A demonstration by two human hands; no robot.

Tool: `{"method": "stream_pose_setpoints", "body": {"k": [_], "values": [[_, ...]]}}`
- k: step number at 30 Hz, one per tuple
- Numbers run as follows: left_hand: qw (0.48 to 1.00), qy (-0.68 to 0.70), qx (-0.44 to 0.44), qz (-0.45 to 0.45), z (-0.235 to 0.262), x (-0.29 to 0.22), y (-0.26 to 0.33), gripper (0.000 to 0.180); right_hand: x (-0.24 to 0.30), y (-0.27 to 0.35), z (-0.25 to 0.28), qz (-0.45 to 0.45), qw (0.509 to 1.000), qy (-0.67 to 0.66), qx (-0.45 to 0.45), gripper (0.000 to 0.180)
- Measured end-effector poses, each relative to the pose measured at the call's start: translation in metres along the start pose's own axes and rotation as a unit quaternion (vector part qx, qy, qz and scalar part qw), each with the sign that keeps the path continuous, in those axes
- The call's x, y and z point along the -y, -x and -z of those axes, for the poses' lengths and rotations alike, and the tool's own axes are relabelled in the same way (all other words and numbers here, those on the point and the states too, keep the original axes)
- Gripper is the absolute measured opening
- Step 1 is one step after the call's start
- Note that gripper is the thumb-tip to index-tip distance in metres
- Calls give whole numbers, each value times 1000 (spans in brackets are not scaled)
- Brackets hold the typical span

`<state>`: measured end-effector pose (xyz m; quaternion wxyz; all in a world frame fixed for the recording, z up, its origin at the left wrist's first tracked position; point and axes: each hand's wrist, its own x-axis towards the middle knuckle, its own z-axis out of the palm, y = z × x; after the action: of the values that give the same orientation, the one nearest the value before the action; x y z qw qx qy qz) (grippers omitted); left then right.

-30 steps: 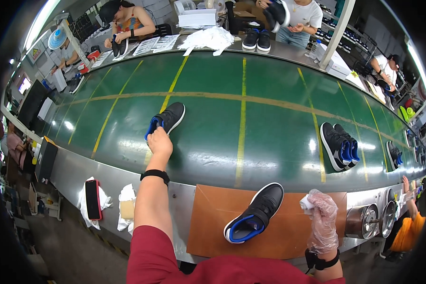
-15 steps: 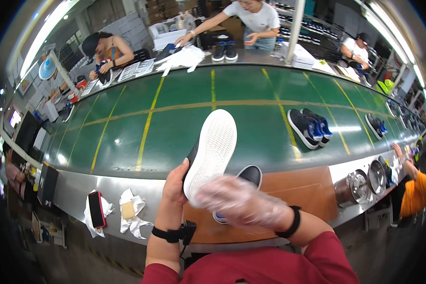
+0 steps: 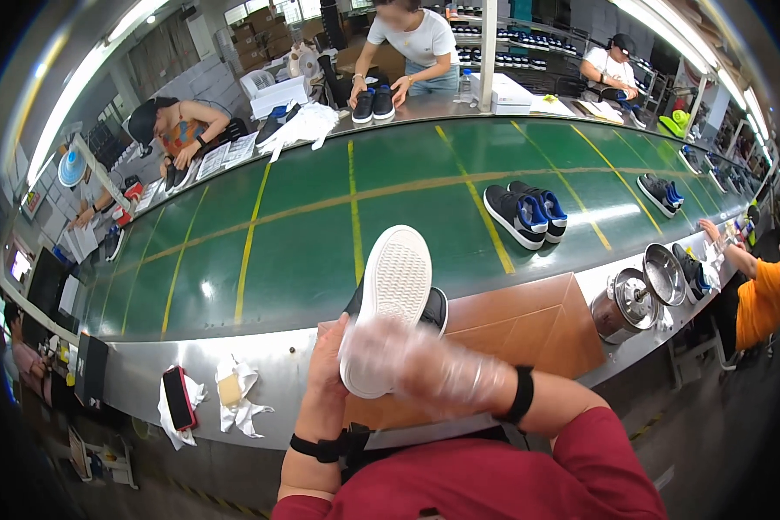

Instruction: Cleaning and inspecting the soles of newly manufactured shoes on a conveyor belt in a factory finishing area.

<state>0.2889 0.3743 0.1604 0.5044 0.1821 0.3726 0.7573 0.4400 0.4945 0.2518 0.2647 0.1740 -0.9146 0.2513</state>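
Little had shifted since half a second earlier — the shoe (image 3: pixel 388 303) stayed raised, white sole up, over the near brown worktop (image 3: pixel 529 325). Left hand (image 3: pixel 328 364) kept its grip wrapped round the shoe's left side; gloved right hand (image 3: pixel 433 368) lay pressed across the heel — a second shoe (image 3: pixel 435 309) rested beneath.

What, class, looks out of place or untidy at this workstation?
Crumpled white rags lie loose on the metal ledge beside a red phone. The shoe in both hands is sole-up, held by the bare left hand and gloved right hand.
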Motion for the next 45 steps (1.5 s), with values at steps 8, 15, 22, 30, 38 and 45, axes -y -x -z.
{"method": "stream_pose_setpoints", "body": {"k": [8, 15, 22, 30, 38, 45], "values": [[996, -77, -34, 7, -19, -1, 15, 42, -46, -1, 33, -25, 972, 227, -61, 36], [999, 53, -7, 13, -33, -11, 37, 48, -129, 38, 66, -251, 881, -287, -280, 23], [995, 95, 29, 25, -47, -11, 31, 48, -85, 8, 64, -24, 973, -48, -225, 31], [993, 121, 2, 15, -35, -4, 8, 48, -51, 32, 10, -40, 926, -149, -344, 28], [994, 98, 27, 34, -10, -2, -21, 61, 7, 41, -24, 13, 993, -100, -62, 37], [993, 102, -56, 28, -22, -1, -19, 39, -80, 3, 39, 94, 971, 82, -204, 66]]}}
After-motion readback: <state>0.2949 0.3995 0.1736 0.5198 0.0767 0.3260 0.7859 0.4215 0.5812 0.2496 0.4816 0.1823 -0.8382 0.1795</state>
